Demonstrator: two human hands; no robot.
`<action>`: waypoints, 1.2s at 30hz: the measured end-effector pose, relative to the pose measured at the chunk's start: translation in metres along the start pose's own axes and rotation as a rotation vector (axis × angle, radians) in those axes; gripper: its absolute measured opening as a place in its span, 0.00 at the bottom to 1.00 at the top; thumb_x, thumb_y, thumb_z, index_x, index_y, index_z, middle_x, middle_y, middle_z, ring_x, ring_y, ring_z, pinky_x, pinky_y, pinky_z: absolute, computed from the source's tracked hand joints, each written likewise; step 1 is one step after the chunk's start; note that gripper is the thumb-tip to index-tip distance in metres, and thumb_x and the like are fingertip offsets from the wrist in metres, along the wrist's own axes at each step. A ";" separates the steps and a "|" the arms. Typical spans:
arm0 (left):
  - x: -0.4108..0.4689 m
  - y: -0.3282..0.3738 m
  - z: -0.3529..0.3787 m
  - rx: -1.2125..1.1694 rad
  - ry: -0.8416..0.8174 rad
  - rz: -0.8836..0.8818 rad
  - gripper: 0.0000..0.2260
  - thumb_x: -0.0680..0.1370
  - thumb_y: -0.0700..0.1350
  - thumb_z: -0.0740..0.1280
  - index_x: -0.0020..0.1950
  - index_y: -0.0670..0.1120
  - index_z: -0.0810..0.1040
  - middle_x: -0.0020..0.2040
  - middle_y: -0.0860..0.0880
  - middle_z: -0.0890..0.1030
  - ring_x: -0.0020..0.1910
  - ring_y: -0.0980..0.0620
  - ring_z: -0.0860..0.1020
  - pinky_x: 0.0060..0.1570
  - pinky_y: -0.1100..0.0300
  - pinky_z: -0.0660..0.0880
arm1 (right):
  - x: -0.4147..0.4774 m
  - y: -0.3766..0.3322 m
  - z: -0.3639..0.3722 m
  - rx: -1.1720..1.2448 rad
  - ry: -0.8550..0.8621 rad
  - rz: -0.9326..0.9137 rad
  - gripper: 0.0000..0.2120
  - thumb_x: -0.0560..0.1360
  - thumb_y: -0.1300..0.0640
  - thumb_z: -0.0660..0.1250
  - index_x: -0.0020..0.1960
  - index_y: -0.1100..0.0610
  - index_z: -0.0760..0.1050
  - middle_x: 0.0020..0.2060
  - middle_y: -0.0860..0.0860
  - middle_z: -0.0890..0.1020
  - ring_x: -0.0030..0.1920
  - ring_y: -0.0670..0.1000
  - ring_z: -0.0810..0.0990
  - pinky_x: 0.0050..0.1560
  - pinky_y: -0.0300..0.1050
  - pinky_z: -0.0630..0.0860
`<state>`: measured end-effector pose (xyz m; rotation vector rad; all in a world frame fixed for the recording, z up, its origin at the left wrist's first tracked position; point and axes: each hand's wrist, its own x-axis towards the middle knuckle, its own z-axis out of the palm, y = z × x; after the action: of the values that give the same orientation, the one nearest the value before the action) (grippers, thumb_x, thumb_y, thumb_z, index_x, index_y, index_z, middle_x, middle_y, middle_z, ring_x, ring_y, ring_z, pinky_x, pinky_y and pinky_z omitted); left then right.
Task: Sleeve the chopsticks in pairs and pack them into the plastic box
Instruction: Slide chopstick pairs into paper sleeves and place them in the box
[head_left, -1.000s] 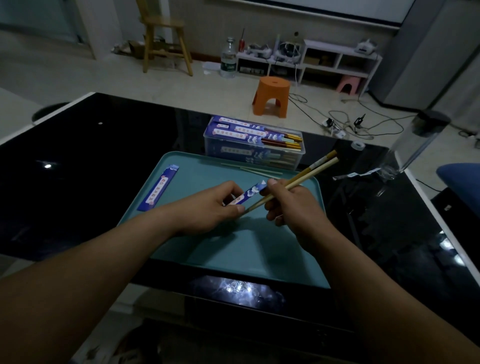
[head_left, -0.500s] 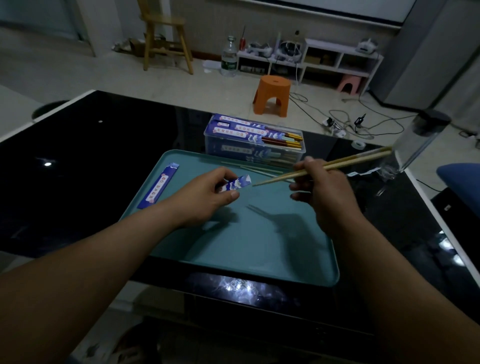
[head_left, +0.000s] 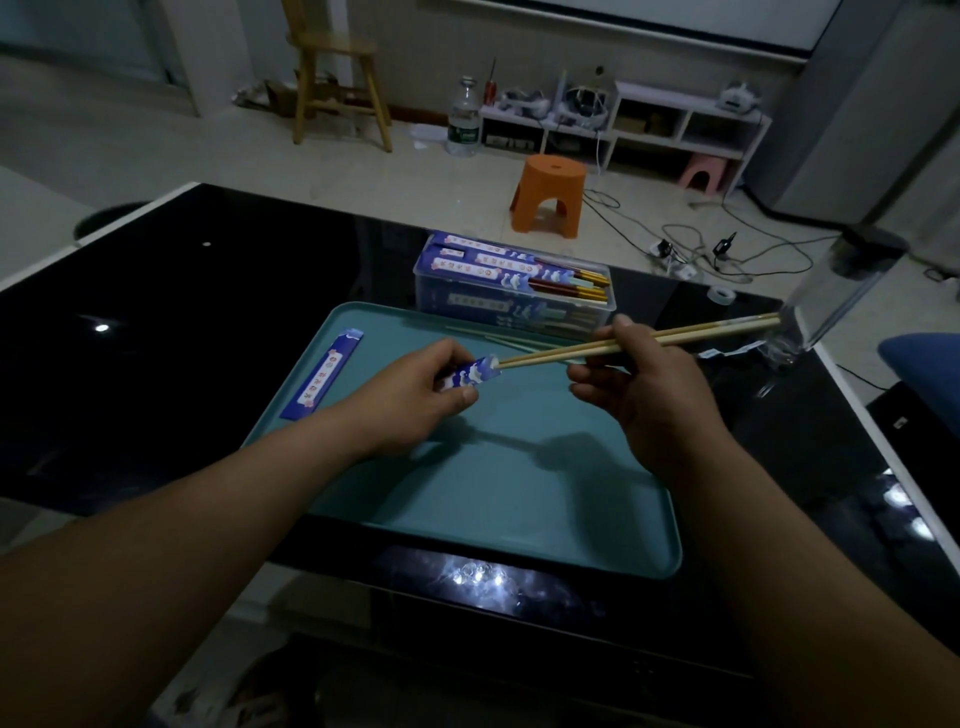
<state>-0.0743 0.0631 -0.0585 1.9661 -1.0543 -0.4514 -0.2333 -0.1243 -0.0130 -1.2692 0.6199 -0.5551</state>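
My left hand (head_left: 415, 397) grips a blue paper sleeve (head_left: 470, 373) above the teal tray (head_left: 519, 499); most of the sleeve is hidden in my fingers. My right hand (head_left: 644, 379) pinches a pair of pale wooden chopsticks (head_left: 696, 335), whose tips touch the sleeve's open mouth. A second blue sleeve (head_left: 322, 375) lies flat at the tray's left edge. More loose chopsticks (head_left: 498, 338) lie at the tray's far side. The clear plastic box (head_left: 511, 288) behind the tray holds several sleeved pairs.
The tray sits on a glossy black table (head_left: 182, 322). A clear tall container (head_left: 836, 291) with a dark lid stands at the table's right edge, beside a tape roll (head_left: 721, 294). An orange stool (head_left: 550, 195) and cables lie on the floor beyond.
My right hand drew the chopsticks out to the right, levelled them, then brought their tips back to the sleeve's mouth. My left hand shifted slightly up with the sleeve.
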 end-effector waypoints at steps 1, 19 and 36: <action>0.000 0.001 0.000 0.004 -0.001 0.004 0.05 0.81 0.47 0.70 0.56 0.52 0.76 0.42 0.54 0.79 0.35 0.62 0.71 0.38 0.68 0.68 | 0.000 0.000 0.000 -0.007 0.001 0.000 0.12 0.86 0.52 0.61 0.51 0.59 0.78 0.38 0.54 0.83 0.43 0.56 0.85 0.49 0.52 0.84; -0.010 0.020 0.008 -0.253 -0.273 -0.121 0.06 0.84 0.45 0.64 0.53 0.43 0.75 0.45 0.45 0.85 0.37 0.47 0.80 0.36 0.56 0.74 | -0.006 0.025 0.016 -0.257 -0.240 0.207 0.11 0.82 0.48 0.68 0.51 0.56 0.81 0.45 0.55 0.87 0.45 0.53 0.86 0.43 0.46 0.80; -0.010 0.011 0.003 -0.185 -0.333 -0.195 0.06 0.84 0.45 0.65 0.52 0.42 0.75 0.42 0.48 0.85 0.33 0.50 0.78 0.35 0.56 0.73 | 0.004 0.025 0.006 -0.317 0.031 0.137 0.15 0.86 0.50 0.60 0.55 0.58 0.82 0.44 0.58 0.85 0.40 0.54 0.84 0.41 0.47 0.79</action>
<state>-0.0875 0.0661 -0.0521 1.8730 -0.9832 -0.9753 -0.2255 -0.1178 -0.0371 -1.5035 0.8386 -0.3719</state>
